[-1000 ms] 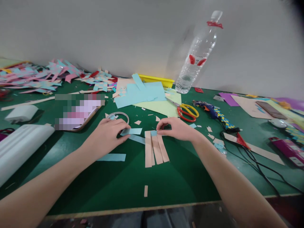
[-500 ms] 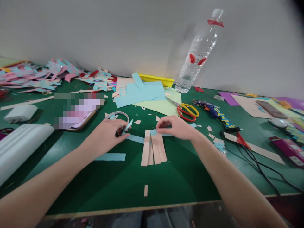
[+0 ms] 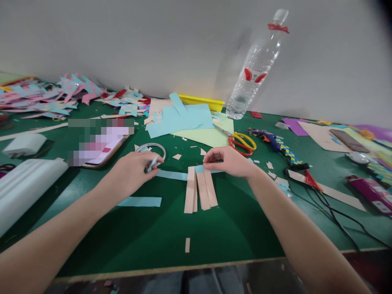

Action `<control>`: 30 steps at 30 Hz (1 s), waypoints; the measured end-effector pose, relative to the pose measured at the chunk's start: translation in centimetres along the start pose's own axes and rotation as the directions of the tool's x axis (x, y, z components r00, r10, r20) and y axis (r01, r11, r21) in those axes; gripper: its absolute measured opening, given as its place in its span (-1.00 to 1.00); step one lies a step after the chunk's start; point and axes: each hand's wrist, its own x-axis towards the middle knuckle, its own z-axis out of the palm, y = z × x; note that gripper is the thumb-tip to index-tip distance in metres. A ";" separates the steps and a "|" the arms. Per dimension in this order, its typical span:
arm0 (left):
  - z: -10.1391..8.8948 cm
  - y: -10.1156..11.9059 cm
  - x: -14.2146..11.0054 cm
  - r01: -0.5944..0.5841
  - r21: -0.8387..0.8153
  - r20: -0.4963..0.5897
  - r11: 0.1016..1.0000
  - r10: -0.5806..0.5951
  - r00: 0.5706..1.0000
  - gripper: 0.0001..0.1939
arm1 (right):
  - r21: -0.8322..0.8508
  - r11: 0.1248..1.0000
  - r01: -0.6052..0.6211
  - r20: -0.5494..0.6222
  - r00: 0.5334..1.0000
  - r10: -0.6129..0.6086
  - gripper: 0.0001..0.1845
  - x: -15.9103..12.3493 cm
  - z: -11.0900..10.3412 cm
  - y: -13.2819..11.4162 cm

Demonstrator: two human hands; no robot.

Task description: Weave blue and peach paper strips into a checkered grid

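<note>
In my left hand [image 3: 139,166] a short light-blue paper strip [image 3: 152,163] is pinched between thumb and fingers. A long light-blue strip [image 3: 173,175] runs across the green table from beside that hand toward the right. Several pale pink paper strips [image 3: 191,192] hang side by side over it, their lower ends fanned out. My right hand [image 3: 225,162] is closed at the top of the rightmost pink strip, thumb against fingertips; the exact grip is partly hidden. Another light-blue strip [image 3: 141,201] lies below my left forearm's wrist.
A roll of tape [image 3: 163,153] lies just behind my left hand. Scissors [image 3: 241,143], blue paper sheets [image 3: 186,120] and a tilted water bottle [image 3: 255,69] are farther back. At left sit a phone [image 3: 107,151] and a white charger [image 3: 24,145]; cables [image 3: 329,212] trail at right.
My left hand has moved slightly left with the small blue strip. The pink strips and my right hand have shifted a little to the right.
</note>
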 end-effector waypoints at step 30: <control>0.0 3.1 0.1 0.052 -0.233 0.081 0.971 -0.033 0.996 -0.72 | 0.028 1.000 0.007 -0.179 0.984 -0.002 -0.84 0.8 2.3 0.5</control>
